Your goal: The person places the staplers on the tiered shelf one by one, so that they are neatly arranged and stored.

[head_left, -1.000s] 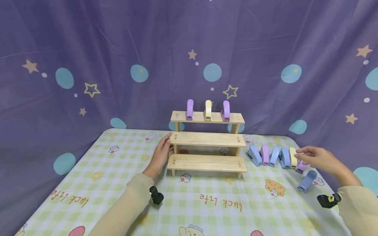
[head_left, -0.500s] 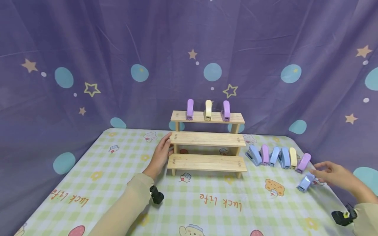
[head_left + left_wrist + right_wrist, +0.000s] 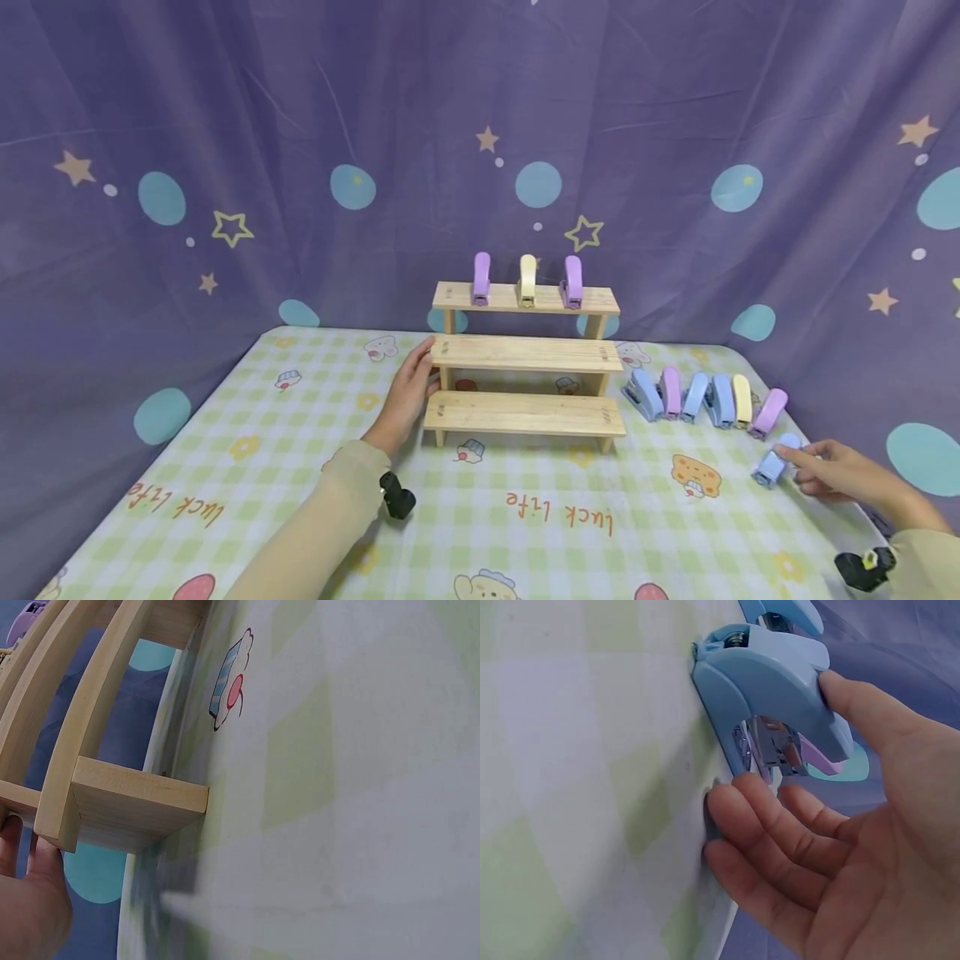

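A three-step wooden display rack (image 3: 525,415) stands on the table. My left hand (image 3: 408,392) holds its left end by the middle step, and the left wrist view shows fingertips against the wood. At the far right, my right hand (image 3: 847,479) grips a light blue stapler (image 3: 776,460) standing on the cloth. In the right wrist view the thumb presses the handle of that stapler (image 3: 772,682), while curled fingers lie by its open mouth. On the top step stand a purple stapler (image 3: 482,279), a cream stapler (image 3: 528,282) and another purple stapler (image 3: 573,283).
Right of the rack, several staplers stand in a row: blue ones (image 3: 645,394), a purple one (image 3: 670,393), a cream one (image 3: 742,401) and a tilted purple one (image 3: 768,414). A checked cloth (image 3: 322,500) covers the table. Behind hangs a purple curtain (image 3: 420,108).
My right hand has moved from above the row's right end, down and toward me, to the separate blue stapler and now grips it. My left hand stays on the rack.
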A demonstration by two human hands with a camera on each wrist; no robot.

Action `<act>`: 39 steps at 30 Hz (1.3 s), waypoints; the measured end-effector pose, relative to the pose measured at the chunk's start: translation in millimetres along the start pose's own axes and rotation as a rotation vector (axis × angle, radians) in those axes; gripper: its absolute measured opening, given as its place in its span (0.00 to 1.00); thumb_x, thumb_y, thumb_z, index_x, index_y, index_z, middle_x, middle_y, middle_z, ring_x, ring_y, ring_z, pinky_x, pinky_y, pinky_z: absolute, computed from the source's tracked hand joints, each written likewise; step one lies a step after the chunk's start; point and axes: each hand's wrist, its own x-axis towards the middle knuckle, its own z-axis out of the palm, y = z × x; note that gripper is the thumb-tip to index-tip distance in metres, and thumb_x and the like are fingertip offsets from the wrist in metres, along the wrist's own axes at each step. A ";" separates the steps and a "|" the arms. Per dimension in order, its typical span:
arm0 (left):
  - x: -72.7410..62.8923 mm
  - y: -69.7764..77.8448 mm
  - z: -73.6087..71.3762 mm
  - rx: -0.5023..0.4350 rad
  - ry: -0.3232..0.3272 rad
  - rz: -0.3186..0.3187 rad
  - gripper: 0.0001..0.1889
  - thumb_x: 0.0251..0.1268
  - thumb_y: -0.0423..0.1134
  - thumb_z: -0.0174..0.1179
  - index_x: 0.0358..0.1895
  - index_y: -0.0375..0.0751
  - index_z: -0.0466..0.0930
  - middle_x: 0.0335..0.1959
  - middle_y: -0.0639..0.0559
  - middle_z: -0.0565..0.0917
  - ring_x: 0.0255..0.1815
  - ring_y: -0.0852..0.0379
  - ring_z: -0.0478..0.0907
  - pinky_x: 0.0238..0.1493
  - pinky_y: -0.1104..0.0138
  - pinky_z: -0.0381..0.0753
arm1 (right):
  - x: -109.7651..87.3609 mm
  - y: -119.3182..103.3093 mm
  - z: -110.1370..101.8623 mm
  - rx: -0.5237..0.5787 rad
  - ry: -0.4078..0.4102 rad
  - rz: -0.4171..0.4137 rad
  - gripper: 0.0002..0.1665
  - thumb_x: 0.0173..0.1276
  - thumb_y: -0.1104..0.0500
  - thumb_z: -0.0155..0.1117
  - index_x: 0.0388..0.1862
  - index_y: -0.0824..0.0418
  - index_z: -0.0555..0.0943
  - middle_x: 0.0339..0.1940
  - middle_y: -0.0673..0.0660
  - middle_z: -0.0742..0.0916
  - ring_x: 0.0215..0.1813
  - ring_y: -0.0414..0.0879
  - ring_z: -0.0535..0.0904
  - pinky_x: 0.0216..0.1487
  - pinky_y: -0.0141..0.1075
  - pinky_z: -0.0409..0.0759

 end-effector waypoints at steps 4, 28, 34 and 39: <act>0.5 -0.3 0.4 0.000 0.021 0.007 0.27 0.85 0.46 0.40 0.80 0.47 0.54 0.76 0.43 0.62 0.72 0.42 0.65 0.71 0.52 0.70 | 3.3 0.3 7.7 -0.016 0.006 0.009 0.30 0.76 0.37 0.53 0.33 0.63 0.66 0.20 0.47 0.77 0.24 0.37 0.72 0.25 0.30 0.77; -2.5 -3.8 2.7 -0.007 0.032 0.031 0.26 0.85 0.45 0.40 0.79 0.45 0.56 0.76 0.40 0.61 0.72 0.39 0.65 0.70 0.52 0.71 | 6.4 -9.0 22.6 -0.034 0.087 -0.017 0.28 0.74 0.41 0.58 0.35 0.66 0.65 0.26 0.53 0.83 0.29 0.43 0.81 0.30 0.36 0.87; -2.0 -2.4 1.4 -0.012 0.022 0.034 0.26 0.85 0.45 0.40 0.79 0.45 0.56 0.76 0.40 0.62 0.72 0.39 0.65 0.71 0.52 0.70 | 4.7 -18.1 23.5 -0.062 0.098 -0.065 0.25 0.74 0.45 0.58 0.38 0.68 0.68 0.25 0.53 0.83 0.29 0.44 0.82 0.30 0.36 0.87; -1.2 -1.5 0.6 -0.014 0.025 0.031 0.25 0.84 0.45 0.41 0.79 0.46 0.57 0.75 0.40 0.62 0.71 0.38 0.65 0.71 0.52 0.70 | 4.4 -29.1 22.4 -0.117 0.106 -0.106 0.26 0.74 0.44 0.58 0.42 0.70 0.72 0.24 0.52 0.83 0.29 0.45 0.80 0.30 0.35 0.85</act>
